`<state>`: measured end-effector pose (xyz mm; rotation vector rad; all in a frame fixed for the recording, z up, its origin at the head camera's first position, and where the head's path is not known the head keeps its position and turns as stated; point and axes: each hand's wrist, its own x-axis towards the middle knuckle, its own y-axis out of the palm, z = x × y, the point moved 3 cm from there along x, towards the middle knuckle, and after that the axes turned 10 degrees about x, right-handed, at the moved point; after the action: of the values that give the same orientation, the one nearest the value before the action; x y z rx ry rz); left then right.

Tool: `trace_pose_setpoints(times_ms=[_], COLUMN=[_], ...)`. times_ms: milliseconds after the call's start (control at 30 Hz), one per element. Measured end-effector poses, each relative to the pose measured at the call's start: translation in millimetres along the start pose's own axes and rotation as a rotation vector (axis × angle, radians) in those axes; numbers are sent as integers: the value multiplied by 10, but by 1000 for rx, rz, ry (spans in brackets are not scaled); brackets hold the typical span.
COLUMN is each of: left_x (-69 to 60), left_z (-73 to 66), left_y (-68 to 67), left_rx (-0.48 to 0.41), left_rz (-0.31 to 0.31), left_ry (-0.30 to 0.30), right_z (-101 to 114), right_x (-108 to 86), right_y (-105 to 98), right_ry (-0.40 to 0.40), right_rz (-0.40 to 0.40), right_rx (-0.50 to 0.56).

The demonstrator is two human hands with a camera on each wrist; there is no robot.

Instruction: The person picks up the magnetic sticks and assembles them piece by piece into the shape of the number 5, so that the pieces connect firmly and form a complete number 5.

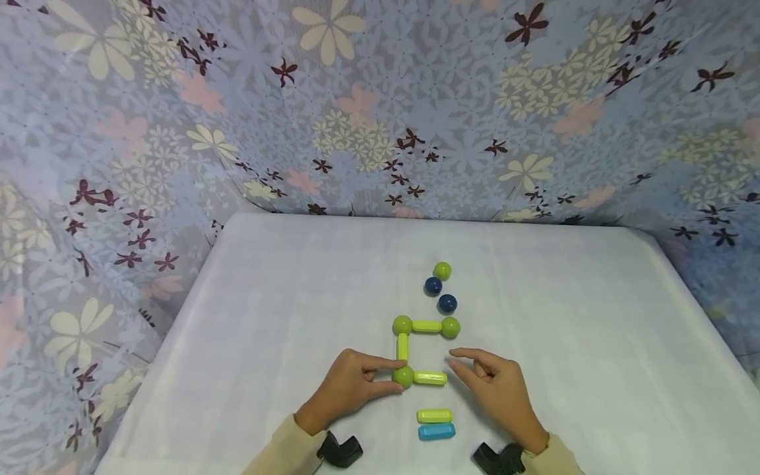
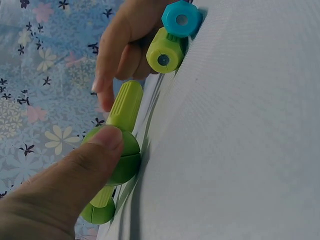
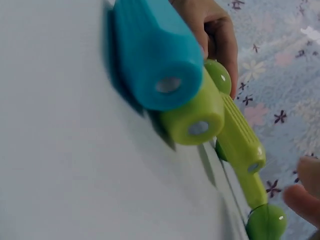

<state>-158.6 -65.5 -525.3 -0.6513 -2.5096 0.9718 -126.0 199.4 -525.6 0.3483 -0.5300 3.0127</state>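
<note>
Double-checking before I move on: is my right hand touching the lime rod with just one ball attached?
Apart. The right wrist view shows patterned cloth between your right hand and the lime rod, leaving a plain gap.

White-covered table (image 1: 267, 297) set before floral fabric (image 1: 380, 86).
Fabric stands behind the far edge and shows at both sides: blue-grey ground, cream, pink and dark red flowers. Lighting even; shadows soft.
</note>
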Motion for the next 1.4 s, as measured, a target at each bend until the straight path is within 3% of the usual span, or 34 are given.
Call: trace_pose_setpoints(times_ms=[133, 267, 433, 567, 767, 1033, 1200, 1400], left_x=[-35, -52, -29, -14, -11, 9, -5, 2], left_z=[0, 23, 36, 30, 20, 16, 27, 32], left_y=[13, 28, 12, 14, 18, -14, -15, 20], left_rx=[-32, -39, -42, -55, -46, -21, -31, -67], left_rz=[24, 27, 4, 8, 28, 20, 20, 20], left_ry=[-28, -29, -7, 1, 0, 5, -8, -24], right_z=[-88, -181, -249, -267, -231, -169, -194, -256], right_x=[108, 317, 652, 808, 827, 827, 823, 687], right_y=[-40, -60, -47, -21, 7, 40, 44, -57], right_ry=[-22, -52, -75, -41, 50, 82, 76, 92], right_rz=[-133, -216, -224, -207, -166, -105, -123, -201], right_rx=[-1, -28, -50, -76, -126, -220, -164, -3])
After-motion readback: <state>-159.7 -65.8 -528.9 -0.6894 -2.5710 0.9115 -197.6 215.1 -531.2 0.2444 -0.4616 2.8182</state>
